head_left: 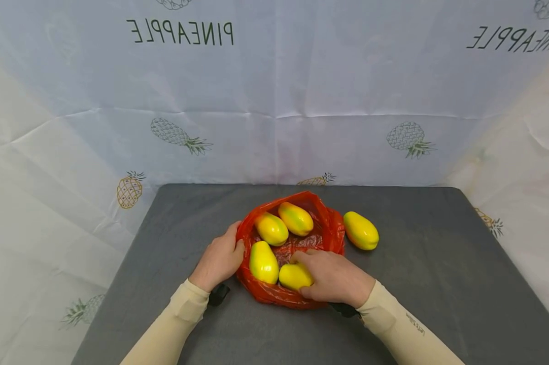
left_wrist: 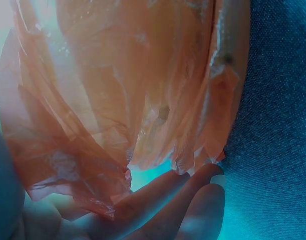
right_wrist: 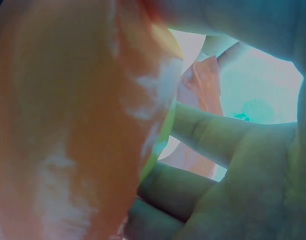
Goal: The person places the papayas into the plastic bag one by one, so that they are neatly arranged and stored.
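Note:
A red plastic bag [head_left: 336, 228] lies wide open at the middle of the table. Inside are several yellow papayas, two toward the back, one at the front left [head_left: 264, 262] and one at the front [head_left: 295, 277]. My right hand [head_left: 336, 276] reaches into the bag and grips the front papaya, thumb on its near side and fingers on the far side. At the bag's left rim, my left hand [head_left: 219, 257] holds the plastic; the left wrist view shows its fingers [left_wrist: 163, 210] against the crinkled film. Another papaya [head_left: 361, 230] rests on the table just right of the bag.
The dark grey table [head_left: 420, 304] has its far edge near a white curtain [head_left: 338, 81] printed with pineapples. Similar cloth hangs at the left and right sides. Dark wrist devices [head_left: 218, 294] sit under both wrists.

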Demonstrator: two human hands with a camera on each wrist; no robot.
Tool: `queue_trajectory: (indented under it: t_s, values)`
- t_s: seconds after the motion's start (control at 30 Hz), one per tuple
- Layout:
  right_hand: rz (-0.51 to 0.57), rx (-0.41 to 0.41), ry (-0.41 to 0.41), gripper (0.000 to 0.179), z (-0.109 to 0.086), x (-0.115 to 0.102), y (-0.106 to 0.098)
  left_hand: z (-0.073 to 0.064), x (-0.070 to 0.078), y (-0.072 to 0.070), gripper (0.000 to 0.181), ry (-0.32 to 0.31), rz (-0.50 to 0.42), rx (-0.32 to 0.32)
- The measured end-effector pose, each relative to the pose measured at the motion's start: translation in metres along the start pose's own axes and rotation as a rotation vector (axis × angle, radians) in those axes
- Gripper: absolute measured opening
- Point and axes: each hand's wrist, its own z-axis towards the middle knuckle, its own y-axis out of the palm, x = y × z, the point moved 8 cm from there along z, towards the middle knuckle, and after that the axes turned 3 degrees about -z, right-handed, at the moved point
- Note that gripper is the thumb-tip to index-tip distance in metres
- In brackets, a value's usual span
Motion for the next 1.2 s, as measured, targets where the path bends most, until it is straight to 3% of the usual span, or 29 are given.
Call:
queue_trajectory:
  t_s: [0.47, 0.57, 0.7, 0.83, 0.97, 1.07, 1.2]
  values:
    - [0.057, 0.004, 0.001, 0.052, 0.001, 0.007, -0.003, 0.002, -0.001, 0.001, 0.063, -0.006, -0.006, -0.004]
    - [0.093, 0.051, 0.005, 0.055, -0.003, 0.010, -0.016, 0.001, -0.002, 0.001, 0.064, -0.012, -0.012, -0.007]
    - [0.137, 0.188, 0.014, 0.057, -0.013, 0.021, -0.046, 0.001, -0.001, 0.002, 0.064, -0.019, -0.023, -0.009]
    - [0.163, 0.362, 0.061, 0.054, -0.022, 0.042, -0.075, 0.003, -0.003, 0.001, 0.065, -0.027, -0.037, -0.001]
    - [0.189, 0.493, 0.176, 0.055, -0.033, 0.078, -0.089, 0.005, -0.004, 0.000, 0.066, -0.036, -0.037, -0.001]
    - [0.190, 0.539, 0.274, 0.059, -0.039, 0.105, -0.090, 0.007, -0.005, 0.000, 0.066, -0.037, -0.030, 0.002]
    - [0.188, 0.523, 0.375, 0.068, -0.041, 0.132, -0.083, 0.010, -0.005, -0.001, 0.066, -0.032, -0.031, 0.003]
